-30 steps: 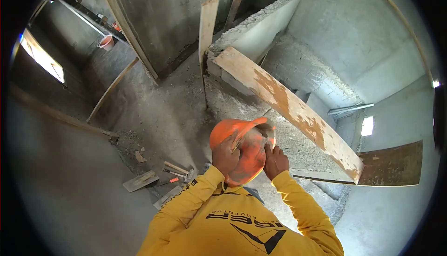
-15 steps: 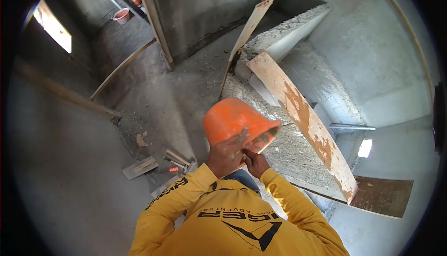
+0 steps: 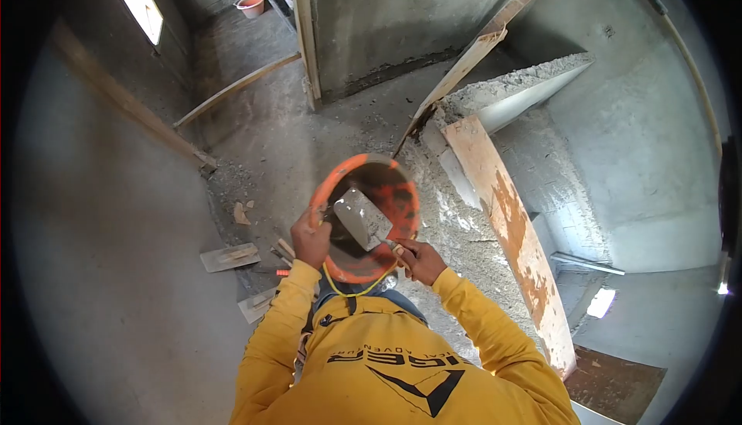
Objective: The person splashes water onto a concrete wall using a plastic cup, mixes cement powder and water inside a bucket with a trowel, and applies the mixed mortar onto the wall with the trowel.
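Observation:
An orange bucket (image 3: 415, 193) is held in front of my body with its mouth facing up toward me, and dark residue coats its inside. My left hand (image 3: 311, 241) is closed on the left side of the bucket's rim. A trowel (image 3: 360, 220) with a broad, mortar-smeared blade reaches over the bucket's mouth. My right hand (image 3: 420, 261) is wrapped round the trowel's handle at the bucket's right edge. From the near rim hangs a yellow cord handle (image 3: 357, 294).
To the right a long, patchy wooden board (image 3: 506, 228) leans along a rough concrete ledge (image 3: 456, 232). A wooden float (image 3: 230, 257) lies on the floor at left. Further back are a wooden post (image 3: 303, 30), a low curved strip (image 3: 236, 88) and a pinkish basin (image 3: 250, 5).
The bucket has swung from lying sideways to mouth up, so its inside shows. My left hand moved left to the rim. The trowel is now visible in my right hand.

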Demonstrator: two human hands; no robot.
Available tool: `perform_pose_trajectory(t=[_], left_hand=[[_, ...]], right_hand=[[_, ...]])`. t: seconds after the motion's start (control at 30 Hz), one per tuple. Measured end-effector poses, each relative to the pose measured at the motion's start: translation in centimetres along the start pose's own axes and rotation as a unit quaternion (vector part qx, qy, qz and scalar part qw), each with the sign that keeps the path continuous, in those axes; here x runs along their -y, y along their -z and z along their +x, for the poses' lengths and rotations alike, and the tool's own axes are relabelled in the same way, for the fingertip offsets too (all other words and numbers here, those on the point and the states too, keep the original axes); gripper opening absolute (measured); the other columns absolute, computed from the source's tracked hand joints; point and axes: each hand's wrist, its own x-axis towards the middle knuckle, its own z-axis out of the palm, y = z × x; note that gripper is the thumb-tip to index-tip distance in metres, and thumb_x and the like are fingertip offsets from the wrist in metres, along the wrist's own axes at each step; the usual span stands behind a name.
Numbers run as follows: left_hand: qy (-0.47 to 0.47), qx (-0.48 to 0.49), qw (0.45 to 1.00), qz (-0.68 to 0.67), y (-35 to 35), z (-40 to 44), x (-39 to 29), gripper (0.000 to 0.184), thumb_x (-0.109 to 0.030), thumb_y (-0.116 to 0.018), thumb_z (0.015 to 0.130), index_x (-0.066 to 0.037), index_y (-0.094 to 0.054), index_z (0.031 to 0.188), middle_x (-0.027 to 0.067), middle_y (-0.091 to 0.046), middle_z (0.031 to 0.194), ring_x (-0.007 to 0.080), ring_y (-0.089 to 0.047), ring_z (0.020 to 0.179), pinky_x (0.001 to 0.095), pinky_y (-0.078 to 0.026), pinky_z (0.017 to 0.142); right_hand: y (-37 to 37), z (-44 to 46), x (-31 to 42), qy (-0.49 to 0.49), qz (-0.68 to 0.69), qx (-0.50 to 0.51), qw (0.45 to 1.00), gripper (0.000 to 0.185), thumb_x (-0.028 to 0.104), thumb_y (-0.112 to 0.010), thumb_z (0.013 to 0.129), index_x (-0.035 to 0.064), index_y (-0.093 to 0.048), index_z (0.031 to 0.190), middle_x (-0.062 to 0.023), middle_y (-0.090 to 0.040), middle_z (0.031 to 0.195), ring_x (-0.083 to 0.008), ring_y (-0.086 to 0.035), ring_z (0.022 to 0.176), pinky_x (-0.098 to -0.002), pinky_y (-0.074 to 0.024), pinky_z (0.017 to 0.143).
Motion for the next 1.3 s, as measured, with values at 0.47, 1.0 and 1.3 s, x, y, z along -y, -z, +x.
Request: perform_pose_trajectory(t=[0.47,1.0,1.3], left_hand=[[0.046,-0.048,0.993,0.1,6.5,6.7,4.5,0.039,-0.004,-0.058,0.077,0.008,-0.067,0.113,0.0231,-0.071,0.097,0.0355,-0.07,0.09,0.0398,-0.052,0.084],[-0.025,0.05,0.998,0.004,-0.8,7.7,-1.2,0.039,-0.001,-0.059,0.076,0.006,-0.069,0.113,0.0206,-0.073,0.107,0.0324,-0.071,0.103,0.0366,-0.052,0.093],[-0.151,0.123,0.981,0.01,-2.6,6.7,-9.0,0.043,0.001,-0.057,0.078,0.005,-0.067,0.119,0.0193,-0.072,0.106,0.0275,-0.071,0.098,0.034,-0.052,0.091]], right_hand=[[16.3,7.1,6.4,-0.158,0.167,-0.101,0.968,0.024,0.025,-0.055,0.105,0.0045,-0.063,0.114,-0.0074,-0.063,0.079,-0.0152,-0.06,0.06,-0.0294,-0.0525,0.052],[6.0,3.6,6.7,0.079,-0.447,-0.141,0.88,0.043,0.015,-0.066,0.087,0.015,-0.058,0.129,-0.0138,-0.066,0.11,-0.0353,-0.068,0.092,-0.0482,-0.0565,0.078],[2.2,7.8,6.4,0.112,-0.559,-0.251,0.782,0.041,0.015,-0.055,0.092,-0.0021,-0.054,0.129,-0.0202,-0.06,0.113,-0.0354,-0.065,0.099,-0.0441,-0.0588,0.07]])
